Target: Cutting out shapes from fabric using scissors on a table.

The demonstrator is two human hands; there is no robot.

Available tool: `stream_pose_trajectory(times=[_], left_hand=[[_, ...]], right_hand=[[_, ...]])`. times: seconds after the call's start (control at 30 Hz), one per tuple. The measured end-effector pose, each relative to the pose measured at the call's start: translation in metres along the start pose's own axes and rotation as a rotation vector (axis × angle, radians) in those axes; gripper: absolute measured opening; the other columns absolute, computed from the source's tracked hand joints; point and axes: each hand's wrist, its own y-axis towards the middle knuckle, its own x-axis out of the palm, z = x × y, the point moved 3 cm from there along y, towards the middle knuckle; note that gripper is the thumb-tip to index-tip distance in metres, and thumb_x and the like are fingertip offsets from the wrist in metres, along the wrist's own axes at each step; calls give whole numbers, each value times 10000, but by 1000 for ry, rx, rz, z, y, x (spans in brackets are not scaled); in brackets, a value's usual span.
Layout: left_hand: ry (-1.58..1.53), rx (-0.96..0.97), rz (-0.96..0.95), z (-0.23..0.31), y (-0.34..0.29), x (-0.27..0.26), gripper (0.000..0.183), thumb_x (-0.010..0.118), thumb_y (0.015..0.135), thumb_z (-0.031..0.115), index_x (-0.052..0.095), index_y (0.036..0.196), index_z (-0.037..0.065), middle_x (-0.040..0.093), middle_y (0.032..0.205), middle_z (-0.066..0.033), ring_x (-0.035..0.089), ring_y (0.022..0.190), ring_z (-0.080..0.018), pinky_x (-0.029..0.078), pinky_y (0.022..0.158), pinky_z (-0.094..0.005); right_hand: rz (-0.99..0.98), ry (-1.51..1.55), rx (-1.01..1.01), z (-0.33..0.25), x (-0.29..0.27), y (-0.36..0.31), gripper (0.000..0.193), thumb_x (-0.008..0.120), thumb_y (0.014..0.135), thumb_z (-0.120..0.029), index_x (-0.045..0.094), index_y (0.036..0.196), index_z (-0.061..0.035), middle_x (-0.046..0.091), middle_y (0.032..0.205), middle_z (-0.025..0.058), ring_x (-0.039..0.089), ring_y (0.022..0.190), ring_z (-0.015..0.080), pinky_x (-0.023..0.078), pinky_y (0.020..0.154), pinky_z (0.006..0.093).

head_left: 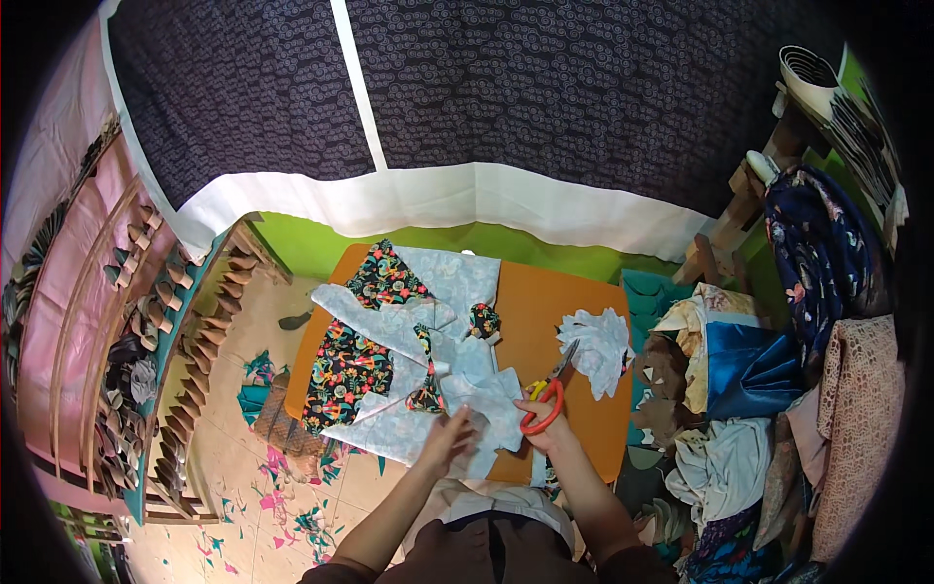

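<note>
Head view: right hand [547,428] holds red-handled scissors [559,391] over the orange table [545,292]; left hand [449,438], grip not determinable, is at pale-backed floral fabric [348,372] covering the table's left; fabric pieces [595,346] lie right.

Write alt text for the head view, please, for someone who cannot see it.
A person's right hand holds scissors over an orange table; the left hand is at pale fabric. Small pale pieces lie by the scissor tips.

Orange table [533,277]: open passage at the far right corner. Left half obstructed by floral fabric [342,375]; right edge by piled cut pieces [596,352], with scissors [564,367] between.
</note>
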Motion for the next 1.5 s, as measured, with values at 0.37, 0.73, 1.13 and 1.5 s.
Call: stream_pose_trajectory(times=[0.37, 0.73, 1.13, 1.5], left_hand=[[-667, 89, -272, 104, 39, 18, 318, 307, 900, 172, 355, 1136, -37, 455, 1118, -181, 514, 976, -272, 439, 854, -387], [-713, 104, -74, 45, 61, -29, 501, 348, 857, 471, 387, 1181, 91, 479, 1131, -105, 470, 1030, -260, 404, 863, -386], [-203, -88, -326, -12, 20, 21, 265, 529, 814, 107, 471, 1057, 17, 551, 1003, -71, 541, 898, -134, 446, 773, -257], [-64, 12, -235, -35, 17, 40, 346, 545, 786, 22, 415, 1107, 17, 557, 992, -49, 539, 863, -99, 434, 739, -226]], right_hand=[[-198, 78, -132, -53, 56, 19, 299, 542, 660, 107, 474, 875, -89, 470, 835, 3, 480, 819, 143, 401, 736, 281], [-184, -6, -183, -32, 55, 11, 477, 499, 665, 104, 357, 1087, -69, 403, 1166, 67, 347, 1146, 191, 283, 958, 364], [-67, -67, -214, 4, -5, 5, 408, 546, 687, 63, 376, 1041, -46, 444, 1035, 78, 446, 974, 167, 369, 826, 303], [4, -804, -401, -16, -56, -39, 162, 522, 796, -84, 435, 904, 1, 490, 804, 40, 499, 738, 115, 438, 657, 252]])
